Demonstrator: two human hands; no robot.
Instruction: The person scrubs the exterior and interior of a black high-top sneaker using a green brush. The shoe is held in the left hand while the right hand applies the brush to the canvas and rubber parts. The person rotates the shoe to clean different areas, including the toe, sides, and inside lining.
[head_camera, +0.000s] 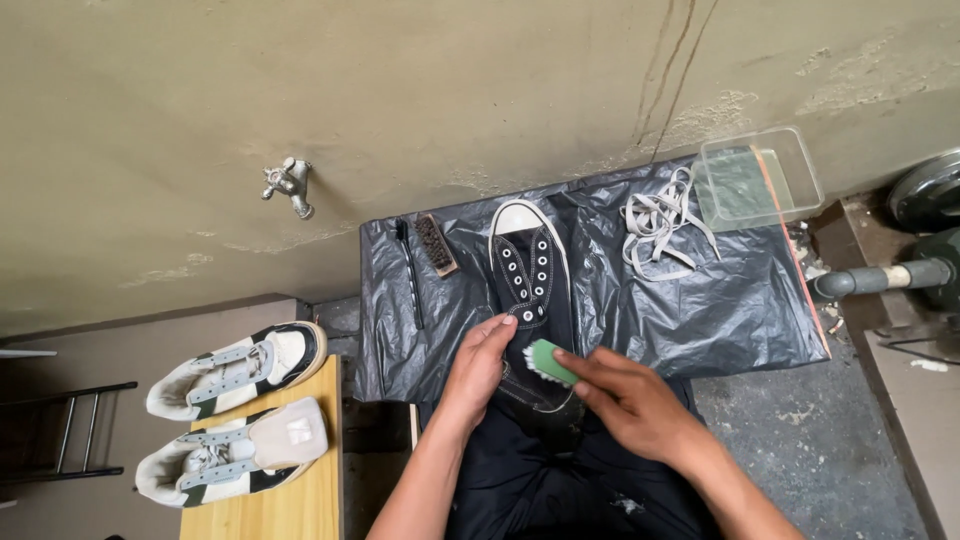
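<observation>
A black canvas sneaker (528, 262) with a white toe cap and no laces lies on a black plastic sheet (740, 300), toe pointing away from me. My left hand (478, 362) grips the shoe's side near the heel. My right hand (622, 398) holds a green brush (549, 362) with white bristles against the rear part of the shoe. A bundle of pale laces (662, 222) lies on the sheet to the right of the shoe.
A brown brush (436, 244) and a thin black brush (410, 270) lie left of the shoe. A clear plastic tub (760, 178) stands at the back right. Two white, green and black sneakers (238, 410) rest on a wooden stool at left. A tap (290, 184) juts from the wall.
</observation>
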